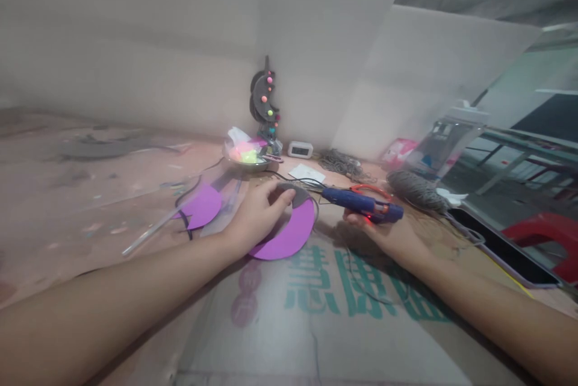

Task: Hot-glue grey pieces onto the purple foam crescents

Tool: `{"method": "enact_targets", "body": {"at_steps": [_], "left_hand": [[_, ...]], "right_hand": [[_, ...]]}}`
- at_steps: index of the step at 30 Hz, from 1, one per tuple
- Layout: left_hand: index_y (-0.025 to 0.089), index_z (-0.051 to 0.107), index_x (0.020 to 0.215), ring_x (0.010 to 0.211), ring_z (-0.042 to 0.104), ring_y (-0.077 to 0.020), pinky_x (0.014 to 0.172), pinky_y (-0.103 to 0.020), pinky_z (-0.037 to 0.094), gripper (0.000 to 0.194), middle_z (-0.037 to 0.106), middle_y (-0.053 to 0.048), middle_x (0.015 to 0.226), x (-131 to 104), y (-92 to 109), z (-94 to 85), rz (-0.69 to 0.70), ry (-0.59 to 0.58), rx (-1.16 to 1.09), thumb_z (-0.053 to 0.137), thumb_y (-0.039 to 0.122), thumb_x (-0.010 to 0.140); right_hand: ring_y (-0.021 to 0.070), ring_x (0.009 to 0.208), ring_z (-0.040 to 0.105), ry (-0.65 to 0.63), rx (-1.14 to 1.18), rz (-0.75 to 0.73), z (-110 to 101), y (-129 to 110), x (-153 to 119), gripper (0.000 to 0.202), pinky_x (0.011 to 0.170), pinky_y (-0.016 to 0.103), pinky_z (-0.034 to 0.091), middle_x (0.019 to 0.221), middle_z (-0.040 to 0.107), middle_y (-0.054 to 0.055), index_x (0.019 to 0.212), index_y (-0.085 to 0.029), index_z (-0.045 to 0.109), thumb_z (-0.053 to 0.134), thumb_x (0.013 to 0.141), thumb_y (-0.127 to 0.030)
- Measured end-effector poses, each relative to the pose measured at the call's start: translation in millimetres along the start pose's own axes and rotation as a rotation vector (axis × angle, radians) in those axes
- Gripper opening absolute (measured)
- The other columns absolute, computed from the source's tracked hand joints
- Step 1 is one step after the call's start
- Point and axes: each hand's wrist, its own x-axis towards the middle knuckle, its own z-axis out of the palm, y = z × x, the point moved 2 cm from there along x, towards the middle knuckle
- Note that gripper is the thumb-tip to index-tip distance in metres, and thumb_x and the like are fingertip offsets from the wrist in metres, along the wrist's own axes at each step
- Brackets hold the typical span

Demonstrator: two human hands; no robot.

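1. The left hand (258,212) has thumb and fingers pinched on the grey upper part of the purple crescent (293,235); the fingertips below are hidden by it.
2. The right hand (388,236) is wrapped around a blue glue gun (350,199), just to the right of the crescent. Its fingers are closed on the handle, but most of them are concealed, and a small red light shines there.
3. Under the crescent lies a cardboard sheet (361,344) with green characters, partly covered by the right arm and cut off by the lower edge.
4. Behind the glue gun, to the right of the crescent, a red loop (372,188) is visible; what it belongs to, I cannot tell.
5. To the left of the crescent, on the worktop (58,235), is a purple piece (205,205), crossed by a clear stick (151,230).
6. Beyond the crescent stands a bowl (249,165), filled with pink, yellow and white pieces, too blurred to name separately.
7. Far right beyond the crescent is a transparent bottle (445,142) with a white lid; its content is hard to make out.
8. At right of the crescent, a red stool (542,232) is cut by the picture's edge.
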Motion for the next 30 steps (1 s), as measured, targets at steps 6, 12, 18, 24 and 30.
{"method": "enact_targets", "body": {"at_steps": [6,12,18,24,30], "left_hand": [[0.017,0.060,0.080,0.060,0.053,-0.0146,0.056,-0.025,0.037,0.026,0.063,-0.001,0.069,-1.3,-1.8,0.3,-0.040,-0.002,-0.030,0.052,0.041,0.087],[0.017,0.061,0.086,0.058,0.054,-0.0137,0.055,-0.025,0.039,0.026,0.066,-0.002,0.074,-1.5,-0.1,0.1,-0.026,-0.014,-0.033,0.050,0.040,0.089],[0.017,0.059,0.078,0.063,0.056,-0.0146,0.056,-0.025,0.039,0.028,0.066,-0.003,0.075,-1.0,-1.7,-0.6,-0.019,0.015,-0.013,0.050,0.041,0.088],[0.017,0.060,0.082,0.069,0.058,-0.0155,0.061,-0.026,0.041,0.026,0.068,-0.003,0.082,-0.5,-0.6,-0.7,-0.005,-0.007,0.010,0.048,0.039,0.090],[0.017,0.059,0.082,0.072,0.059,-0.0156,0.065,-0.027,0.041,0.027,0.067,-0.003,0.083,-0.5,0.2,-1.8,-0.010,-0.010,0.032,0.048,0.040,0.090]], "right_hand": [[0.0262,0.081,0.067,0.041,-0.089,-0.034,-0.6,8.5,-2.5,0.021,0.073,0.038,0.054,0.074,0.071,0.005,0.078,-0.023,0.063,0.064,0.076,-0.043],[0.0225,0.071,0.066,0.005,-0.165,-0.058,1.1,4.9,-2.1,0.018,0.070,0.034,0.054,0.071,0.070,0.002,0.073,-0.023,0.060,0.062,0.078,-0.040],[0.0226,0.075,0.065,-0.033,-0.229,-0.086,0.2,3.0,-1.1,0.015,0.072,0.034,0.052,0.072,0.068,0.002,0.075,-0.023,0.059,0.060,0.080,-0.037],[0.0225,0.074,0.064,-0.059,-0.264,-0.065,0.9,3.7,-1.3,0.017,0.073,0.035,0.051,0.071,0.066,0.002,0.071,-0.023,0.058,0.058,0.080,-0.039],[0.0244,0.086,0.065,-0.024,-0.263,-0.071,1.8,1.3,-0.4,0.011,0.076,0.035,0.052,0.080,0.069,0.004,0.076,-0.024,0.061,0.060,0.078,-0.035]]}}
